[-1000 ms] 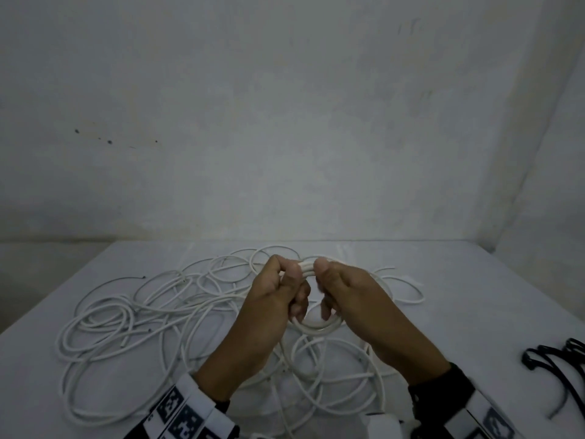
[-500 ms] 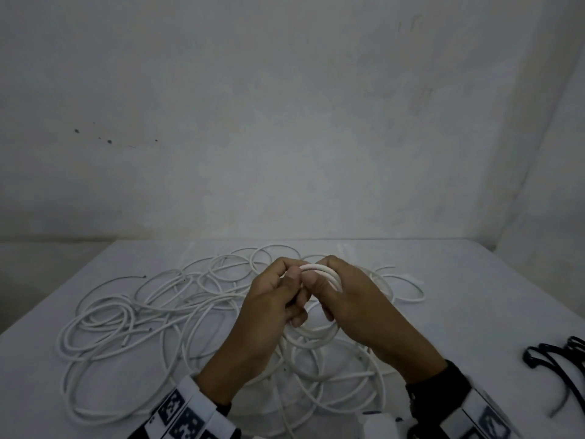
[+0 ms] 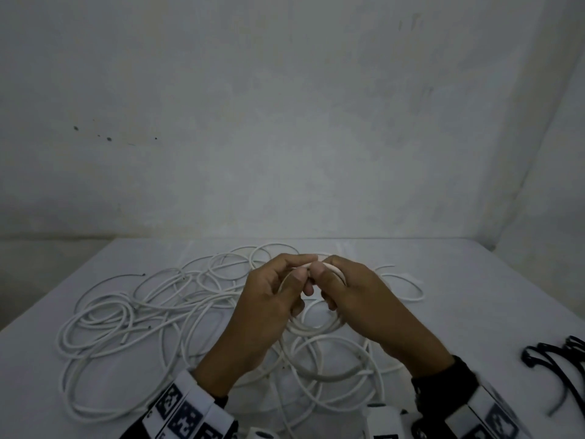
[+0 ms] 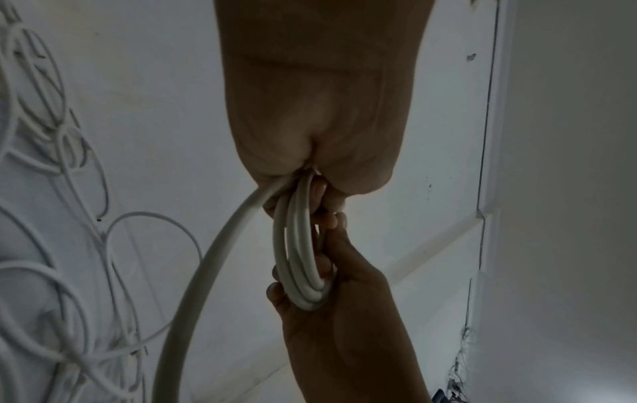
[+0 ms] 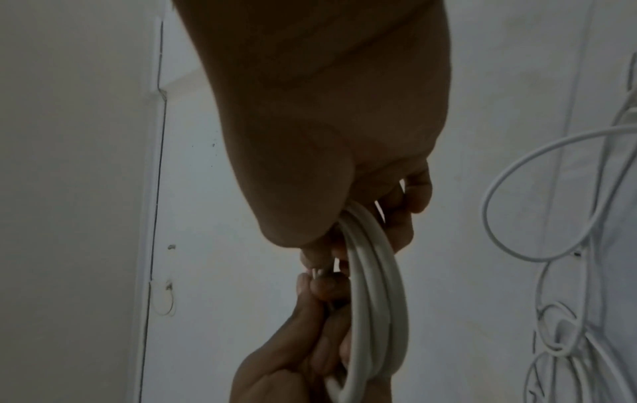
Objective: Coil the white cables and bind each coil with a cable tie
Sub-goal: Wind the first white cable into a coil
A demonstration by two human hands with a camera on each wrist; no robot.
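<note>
Left of the coil [image 3: 316, 327], loose white cables [image 3: 126, 315] sprawl in tangled loops over the surface [image 3: 459, 296]. The left hand [image 3: 272, 299] grips the coil's left side, fingers curled round its turns, thumb near the top. The coil, several turns of white cable, hangs above the surface between both hands. The right hand [image 3: 357, 299] grips its right side, fingers wrapped round the bundle. Well right of the coil, black cable ties [image 3: 550, 359] lie at the surface's edge.

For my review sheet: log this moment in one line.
stage: coiling | left hand: grips coil | right hand: grips coil | cable ties: untouched, table's right
</note>
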